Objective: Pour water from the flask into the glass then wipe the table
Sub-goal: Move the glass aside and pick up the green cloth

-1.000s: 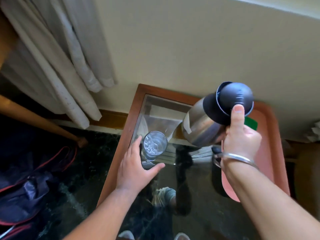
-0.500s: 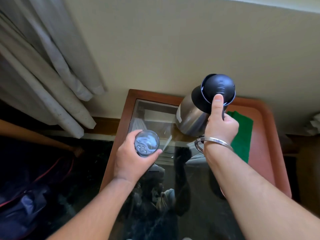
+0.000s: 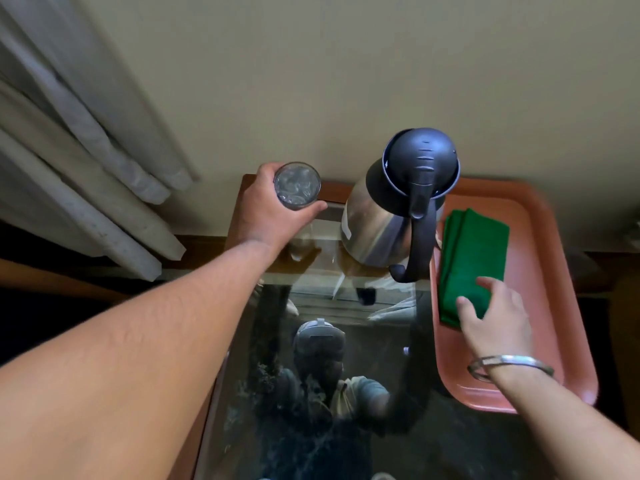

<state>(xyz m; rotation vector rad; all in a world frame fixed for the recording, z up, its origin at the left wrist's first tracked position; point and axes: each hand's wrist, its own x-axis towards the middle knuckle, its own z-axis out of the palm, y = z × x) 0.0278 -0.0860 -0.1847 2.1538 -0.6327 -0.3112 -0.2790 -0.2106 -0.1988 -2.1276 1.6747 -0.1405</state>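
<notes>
A steel flask with a black lid and handle stands upright at the back of the glass-topped table, with no hand on it. My left hand grips a clear glass holding water, at the table's far left corner. A folded green cloth lies on a pink tray to the right of the flask. My right hand, fingers spread, rests on the cloth's near end. Whether the glass touches the table I cannot tell.
The table has a brown wooden frame and stands against a beige wall. Pale curtains hang at the left. The glass top reflects the person. Dark floor lies left of the table.
My right hand let go of the flask, which now stands upright, and moved right onto the green cloth. My left hand carried the glass toward the far left corner.
</notes>
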